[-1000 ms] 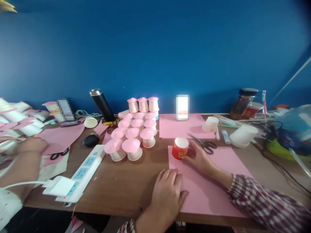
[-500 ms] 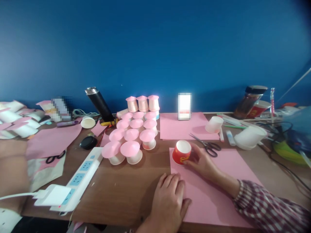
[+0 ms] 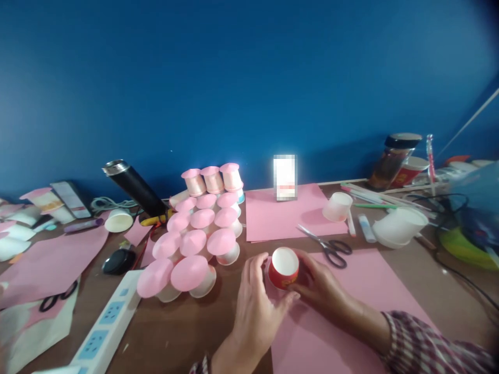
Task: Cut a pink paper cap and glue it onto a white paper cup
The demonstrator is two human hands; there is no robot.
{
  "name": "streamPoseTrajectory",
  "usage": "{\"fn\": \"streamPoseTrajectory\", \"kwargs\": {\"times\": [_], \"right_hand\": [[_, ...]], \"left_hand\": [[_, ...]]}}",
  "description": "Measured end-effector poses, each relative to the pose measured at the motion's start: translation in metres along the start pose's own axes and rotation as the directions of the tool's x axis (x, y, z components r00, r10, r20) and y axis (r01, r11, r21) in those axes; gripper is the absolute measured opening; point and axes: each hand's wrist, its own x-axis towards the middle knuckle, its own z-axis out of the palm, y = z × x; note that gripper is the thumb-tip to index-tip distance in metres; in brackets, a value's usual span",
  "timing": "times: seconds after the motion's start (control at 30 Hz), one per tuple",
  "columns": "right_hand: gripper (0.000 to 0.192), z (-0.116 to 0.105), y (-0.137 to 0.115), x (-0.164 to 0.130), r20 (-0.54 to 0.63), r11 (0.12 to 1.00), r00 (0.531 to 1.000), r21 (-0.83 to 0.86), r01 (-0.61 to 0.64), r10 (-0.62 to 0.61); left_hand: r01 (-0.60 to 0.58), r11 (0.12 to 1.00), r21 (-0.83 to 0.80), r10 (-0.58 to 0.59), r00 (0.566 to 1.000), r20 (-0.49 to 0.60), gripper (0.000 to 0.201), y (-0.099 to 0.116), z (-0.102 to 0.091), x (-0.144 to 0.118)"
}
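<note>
A red paper cup (image 3: 278,278) stands upside down on the left edge of a pink paper sheet (image 3: 351,332), its white base facing up. Curled round its right side, my right hand (image 3: 325,291) grips it, thumb at the front. My left hand (image 3: 255,306) cups the left side, fingers bent beside the wall and thumb reaching across in front; whether every fingertip touches is unclear. Scissors (image 3: 333,252) with dark handles lie partly open behind my right hand. To the left stand several upturned cups topped with pink paper cones (image 3: 191,272).
A white power strip (image 3: 105,322) lies at the front left, near a black flask (image 3: 136,189) that leans back. White cups (image 3: 399,226), a glue stick (image 3: 366,228) and pens lie on the right. A lit phone (image 3: 285,176) stands against the blue wall.
My left hand has lifted from lying flat on the table and come round the cup's left side. The cup in my right hand appears slightly nearer me. The view has shifted.
</note>
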Motion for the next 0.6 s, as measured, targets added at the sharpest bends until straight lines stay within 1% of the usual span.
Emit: {"fn": "streamPoseTrajectory", "kwargs": {"times": [0.1, 0.2, 0.27, 0.33, 0.4, 0.5, 0.6], "right_hand": [[0.047, -0.002, 0.0, 0.002, 0.006, 0.999, 1.0, -0.039, 0.009, -0.009], [0.047, -0.003, 0.003, 0.003, 0.013, 0.996, 1.0, -0.086, 0.0, 0.001], [0.048, -0.004, 0.006, 0.004, 0.026, 0.994, 1.0, -0.109, -0.006, 0.009], [0.05, -0.004, 0.007, 0.005, 0.049, 0.993, 0.999, -0.12, 0.006, 0.0], [0.05, -0.004, 0.008, 0.006, 0.07, 0.992, 0.997, -0.122, 0.033, -0.025], [0.053, -0.004, 0.011, 0.004, 0.047, 0.992, 0.997, -0.105, 0.067, -0.062], [0.069, -0.006, 0.02, -0.005, 0.029, 0.998, 0.999, -0.059, 0.029, -0.027]], "left_hand": [[0.04, 0.999, -0.023, -0.039, 0.999, 0.038, 0.054, -0.006, 0.011, 0.001], [0.066, 0.997, -0.045, -0.064, 0.997, 0.042, 0.047, -0.011, 0.016, -0.001], [0.078, 0.995, -0.07, -0.077, 0.997, 0.011, 0.049, -0.013, 0.019, -0.001], [0.101, 0.99, -0.096, -0.105, 0.994, -0.038, 0.059, -0.014, 0.021, -0.001], [0.092, 0.991, -0.093, -0.098, 0.993, -0.065, 0.062, -0.015, 0.023, 0.0], [0.059, 0.997, -0.05, -0.062, 0.997, -0.055, 0.051, -0.014, 0.025, 0.002], [0.067, 0.997, 0.022, -0.066, 0.995, -0.071, 0.037, -0.012, 0.026, 0.002]]}}
